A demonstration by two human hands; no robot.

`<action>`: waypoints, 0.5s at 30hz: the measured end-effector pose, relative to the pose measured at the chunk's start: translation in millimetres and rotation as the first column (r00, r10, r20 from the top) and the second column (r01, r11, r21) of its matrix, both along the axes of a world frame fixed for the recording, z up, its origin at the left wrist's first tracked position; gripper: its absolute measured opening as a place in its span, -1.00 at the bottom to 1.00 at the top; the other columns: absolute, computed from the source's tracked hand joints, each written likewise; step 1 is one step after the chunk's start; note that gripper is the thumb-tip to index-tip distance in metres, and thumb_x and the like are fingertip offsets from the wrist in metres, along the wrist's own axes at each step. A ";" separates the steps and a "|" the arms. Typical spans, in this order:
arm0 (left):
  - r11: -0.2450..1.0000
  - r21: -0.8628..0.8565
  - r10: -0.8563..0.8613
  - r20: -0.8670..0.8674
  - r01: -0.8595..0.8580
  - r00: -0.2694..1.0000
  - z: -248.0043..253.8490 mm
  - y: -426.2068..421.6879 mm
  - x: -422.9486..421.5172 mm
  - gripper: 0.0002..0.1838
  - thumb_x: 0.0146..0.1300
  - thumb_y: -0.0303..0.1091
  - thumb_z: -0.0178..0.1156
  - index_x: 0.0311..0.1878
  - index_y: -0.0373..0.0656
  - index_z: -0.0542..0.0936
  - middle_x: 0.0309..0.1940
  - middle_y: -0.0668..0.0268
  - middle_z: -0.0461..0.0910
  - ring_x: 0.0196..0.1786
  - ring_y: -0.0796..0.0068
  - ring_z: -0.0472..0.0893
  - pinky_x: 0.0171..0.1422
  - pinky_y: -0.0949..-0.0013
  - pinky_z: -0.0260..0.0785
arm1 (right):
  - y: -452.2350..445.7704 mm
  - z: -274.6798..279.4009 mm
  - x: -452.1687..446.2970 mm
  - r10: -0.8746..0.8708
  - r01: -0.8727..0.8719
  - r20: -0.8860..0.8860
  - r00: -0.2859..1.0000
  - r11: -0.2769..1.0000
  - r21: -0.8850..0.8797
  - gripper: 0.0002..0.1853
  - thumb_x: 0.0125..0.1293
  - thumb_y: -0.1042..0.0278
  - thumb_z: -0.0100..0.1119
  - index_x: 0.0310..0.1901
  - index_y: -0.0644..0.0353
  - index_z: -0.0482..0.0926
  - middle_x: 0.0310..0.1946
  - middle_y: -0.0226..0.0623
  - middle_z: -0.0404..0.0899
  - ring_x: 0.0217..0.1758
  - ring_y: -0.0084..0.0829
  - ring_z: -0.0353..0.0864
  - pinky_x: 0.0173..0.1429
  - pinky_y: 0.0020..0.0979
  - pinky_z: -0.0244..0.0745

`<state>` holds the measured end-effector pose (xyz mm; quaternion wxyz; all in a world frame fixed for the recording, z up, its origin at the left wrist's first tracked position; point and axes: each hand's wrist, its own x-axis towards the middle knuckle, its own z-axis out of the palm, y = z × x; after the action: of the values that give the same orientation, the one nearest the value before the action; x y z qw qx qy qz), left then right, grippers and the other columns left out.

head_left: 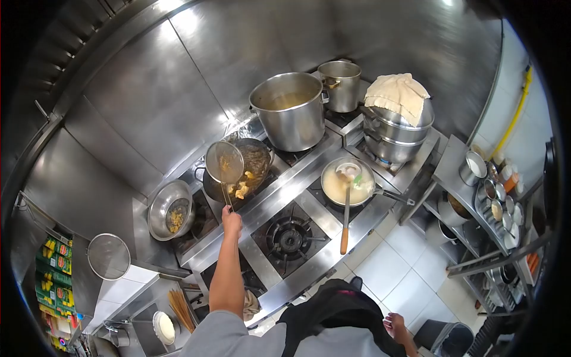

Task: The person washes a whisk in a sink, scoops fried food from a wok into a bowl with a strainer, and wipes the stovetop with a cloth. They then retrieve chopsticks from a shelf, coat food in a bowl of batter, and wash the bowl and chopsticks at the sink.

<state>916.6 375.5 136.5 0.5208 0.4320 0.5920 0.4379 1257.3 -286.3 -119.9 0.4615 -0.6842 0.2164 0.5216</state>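
Note:
My left hand (232,223) is closed round the handle of a round mesh strainer (224,162). The strainer is over a dark wok (262,149) of brown oil, with small bits in its mesh. Golden fried pieces (241,190) lie at the wok's near side, beside the strainer. To the left of the wok, a metal bowl (156,209) holds yellowish crumbs. My right hand (394,325) hangs low by my side over the floor, its fingers slightly curled and apart, holding nothing.
A pan (326,184) of pale liquid with a wooden-handled ladle (345,226) sits on the front right burner. Behind stand a large pot (297,126), a smaller pot (342,92) and a cloth-topped steamer (392,147). Shelves (452,160) are at right, another strainer (109,256) at left.

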 end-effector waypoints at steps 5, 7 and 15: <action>0.997 -0.058 -0.027 0.317 0.048 0.948 18.3 13.7 -19.9 -0.45 0.10 -0.58 -0.12 0.22 -0.04 0.17 -0.65 0.38 0.28 -0.77 0.63 0.17 -0.77 0.53 -0.09 | -17.3 25.1 -67.3 -0.001 0.001 0.009 1.000 1.000 0.002 -0.73 0.32 0.31 -0.05 0.01 0.14 0.47 -0.26 -0.24 0.47 -0.34 -0.27 0.52 -0.30 -0.18 0.55; 0.989 -0.044 -0.092 0.570 0.143 0.816 34.7 10.4 -34.0 -0.51 0.14 -0.59 -0.06 0.17 -0.09 0.22 -0.65 0.37 0.28 -0.78 0.65 0.17 -0.78 0.56 -0.08 | -25.0 31.3 -84.3 0.015 -0.016 0.071 0.997 1.000 0.012 -0.77 0.32 0.28 -0.05 -0.07 0.11 0.51 -0.43 -0.31 0.46 -0.42 -0.32 0.50 -0.34 -0.25 0.52; 0.931 0.083 -0.237 0.878 0.356 0.416 43.5 -10.1 -100.3 -0.74 0.22 -0.56 -0.02 -0.02 -0.21 0.46 -0.67 0.45 0.28 -0.80 0.71 0.14 -0.80 0.61 -0.09 | -126.7 -74.2 -99.8 0.397 -0.380 0.224 0.890 0.918 -0.118 -0.81 0.31 0.23 0.00 -0.21 0.12 0.52 -0.53 -0.33 0.42 -0.52 -0.34 0.46 -0.40 -0.34 0.48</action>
<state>816.4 365.3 180.0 0.8420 0.2132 0.1799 0.4618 1157.5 -413.0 -194.1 0.3463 -0.7881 0.0354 0.5076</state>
